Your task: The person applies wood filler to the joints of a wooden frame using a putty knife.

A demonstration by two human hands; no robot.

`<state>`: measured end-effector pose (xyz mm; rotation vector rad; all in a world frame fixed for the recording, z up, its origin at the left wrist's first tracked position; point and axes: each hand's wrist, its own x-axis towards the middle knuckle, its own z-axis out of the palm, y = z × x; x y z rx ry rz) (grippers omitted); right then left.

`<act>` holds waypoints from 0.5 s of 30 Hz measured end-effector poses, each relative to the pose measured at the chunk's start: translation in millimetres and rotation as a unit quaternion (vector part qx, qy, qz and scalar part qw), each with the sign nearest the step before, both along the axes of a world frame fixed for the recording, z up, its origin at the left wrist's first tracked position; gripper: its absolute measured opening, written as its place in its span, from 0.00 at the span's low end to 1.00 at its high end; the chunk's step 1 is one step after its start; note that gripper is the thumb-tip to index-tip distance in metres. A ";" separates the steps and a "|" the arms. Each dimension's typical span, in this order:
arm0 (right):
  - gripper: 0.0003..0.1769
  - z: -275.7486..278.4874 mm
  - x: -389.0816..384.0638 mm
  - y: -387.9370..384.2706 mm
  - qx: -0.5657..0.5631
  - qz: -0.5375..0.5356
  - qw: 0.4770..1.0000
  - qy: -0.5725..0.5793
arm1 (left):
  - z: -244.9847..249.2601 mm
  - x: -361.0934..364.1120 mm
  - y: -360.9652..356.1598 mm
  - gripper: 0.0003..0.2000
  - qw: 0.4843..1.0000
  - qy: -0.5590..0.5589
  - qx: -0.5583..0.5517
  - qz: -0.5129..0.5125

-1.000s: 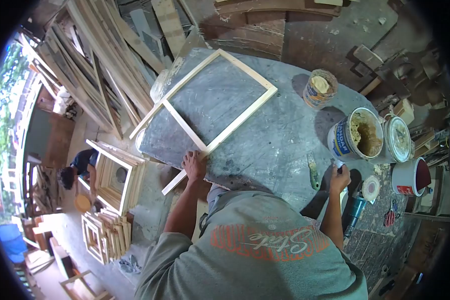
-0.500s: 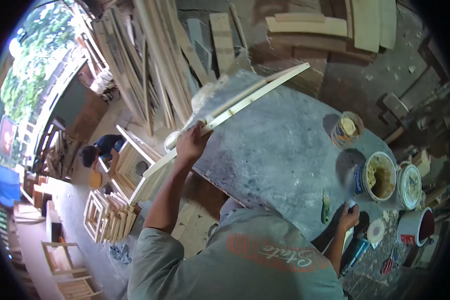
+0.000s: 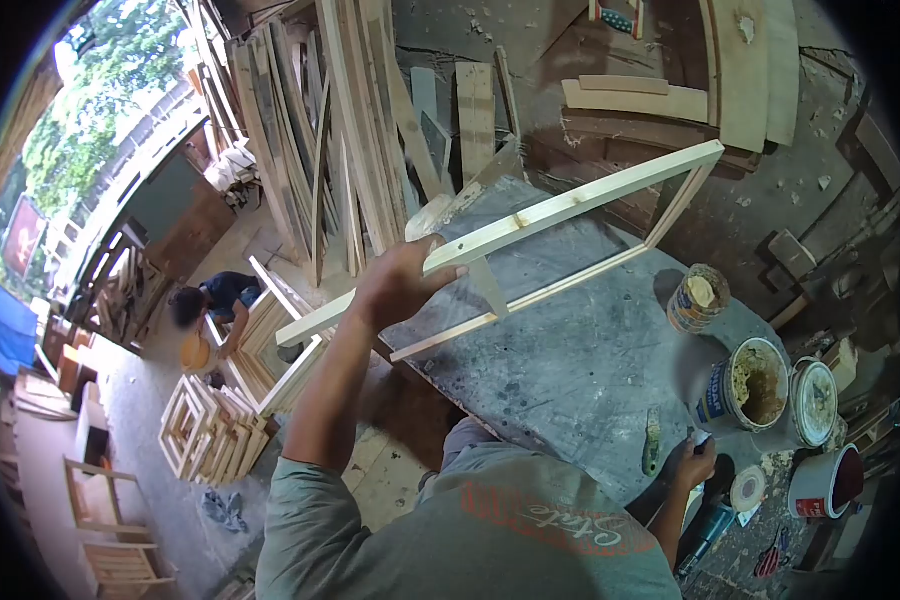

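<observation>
My left hand (image 3: 400,285) is closed around the near rail of a pale wooden frame (image 3: 570,203). The frame stands tilted over the grey worktable (image 3: 560,360), its other long rail low over the tabletop and a short crosspiece joining the two. My right hand (image 3: 698,462) is at the table's right edge, fingers closed on a small pale object I cannot make out clearly. A green-handled tool (image 3: 652,442) lies beside that hand. Just past it stands an open bucket of yellowish paste (image 3: 715,390).
A smaller tub (image 3: 692,305), a lidded bucket (image 3: 818,405) and a white pail (image 3: 815,490) are on the right. Scissors (image 3: 772,555) lie below. Long boards (image 3: 360,130) lean at the back. Another person (image 3: 225,300) crouches left, near stacked wooden frames (image 3: 210,430).
My left hand has turned the wooden frame from nearly edge-on, so its opening now shows, and its far end has swung right. My right hand stays almost in place.
</observation>
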<state>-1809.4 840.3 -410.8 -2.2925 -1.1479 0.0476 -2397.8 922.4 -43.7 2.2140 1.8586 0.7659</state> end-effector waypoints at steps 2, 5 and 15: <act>0.27 -3.5 1.8 0.6 0.018 0.006 1.000 0.010 | -0.1 -2.4 2.4 0.21 1.000 -0.003 -0.010 -0.013; 0.27 -8.2 8.3 -2.2 0.032 0.013 0.999 0.017 | -0.3 -4.2 8.6 0.21 0.999 0.005 -0.048 -0.024; 0.16 39.8 -39.4 -29.6 0.217 0.080 0.968 0.097 | -3.6 27.8 13.5 0.25 0.988 0.089 -0.087 0.089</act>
